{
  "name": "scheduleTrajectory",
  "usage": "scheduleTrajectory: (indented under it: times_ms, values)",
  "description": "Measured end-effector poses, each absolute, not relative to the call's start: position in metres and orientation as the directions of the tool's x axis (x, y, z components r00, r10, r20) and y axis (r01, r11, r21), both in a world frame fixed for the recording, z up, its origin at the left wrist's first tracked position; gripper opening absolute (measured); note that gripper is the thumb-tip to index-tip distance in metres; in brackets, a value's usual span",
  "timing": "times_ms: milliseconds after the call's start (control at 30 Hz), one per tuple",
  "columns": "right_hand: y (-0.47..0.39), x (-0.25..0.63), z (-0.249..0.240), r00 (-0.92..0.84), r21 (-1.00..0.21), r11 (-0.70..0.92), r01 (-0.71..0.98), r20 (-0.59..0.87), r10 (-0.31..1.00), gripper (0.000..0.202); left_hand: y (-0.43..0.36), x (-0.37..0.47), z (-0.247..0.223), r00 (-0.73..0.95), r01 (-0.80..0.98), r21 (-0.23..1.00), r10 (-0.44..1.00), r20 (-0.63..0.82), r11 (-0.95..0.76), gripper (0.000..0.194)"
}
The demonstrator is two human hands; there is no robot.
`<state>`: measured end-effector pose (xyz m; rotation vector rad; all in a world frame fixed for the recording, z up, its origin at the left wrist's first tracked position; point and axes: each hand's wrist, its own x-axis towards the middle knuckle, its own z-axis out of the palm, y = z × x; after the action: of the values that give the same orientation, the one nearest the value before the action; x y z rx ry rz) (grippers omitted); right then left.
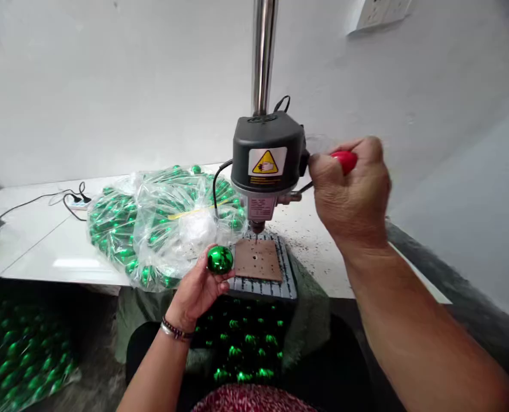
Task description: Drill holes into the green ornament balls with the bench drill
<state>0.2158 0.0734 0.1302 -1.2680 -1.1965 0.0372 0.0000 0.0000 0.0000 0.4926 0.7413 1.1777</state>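
Green, shiny and round like a bauble, the ball [220,260] sits in the left hand [198,294], held near the left edge of a flat brown square board [245,270] and out of line with the thin drill bit [256,238]. The left fingers are partly curled, thumb at its side and the others below, a cradle that seems meant to steady it while leaving its top bare.

The board has a small round hole, perhaps there as a seat, and lies on a grey slotted metal base [287,274], which probably gives it firm backing. Above is a dark grey drill press head [268,134] on a shiny steel column [263,63].

The right fingers are closed around a red rounded knob [344,162] on the press's side, a grip suited to working a lever and well away from the bit.

Farther left, a clear plastic bag [145,229] of green balls lies on the white tabletop [43,229], likely within reach of the left hand. More green balls [241,349] show below the base.
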Motion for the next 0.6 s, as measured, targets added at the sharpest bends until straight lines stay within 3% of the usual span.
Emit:
scheduleTrajectory:
  times_ms: [167, 300, 433, 600]
  values:
    - [0.072, 0.219, 0.132, 0.428, -0.721, 0.406, 0.561, 0.673, 0.603, 0.02, 0.013, 0.013, -0.004, 0.11, -0.49, 0.822, 0.956, -0.273, 0.291, 0.047]
    - [0.073, 0.22, 0.13, 0.376, -0.666, 0.467, 0.582, 0.73, 0.571, 0.019, 0.034, 0.026, -0.017, -0.066, -0.112, 0.986, 0.989, -0.13, 0.122, 0.043]
    - [0.073, 0.222, 0.128, 0.35, -0.63, 0.432, 0.645, 0.747, 0.565, 0.021, 0.054, 0.037, -0.03, -0.064, 0.267, 0.963, 0.997, 0.05, -0.031, 0.048]
    - [0.071, 0.225, 0.128, 0.316, -0.601, 0.401, 0.691, 0.75, 0.581, 0.023, 0.063, 0.045, -0.039, -0.005, 0.408, 0.911, 0.998, 0.07, -0.061, 0.056]
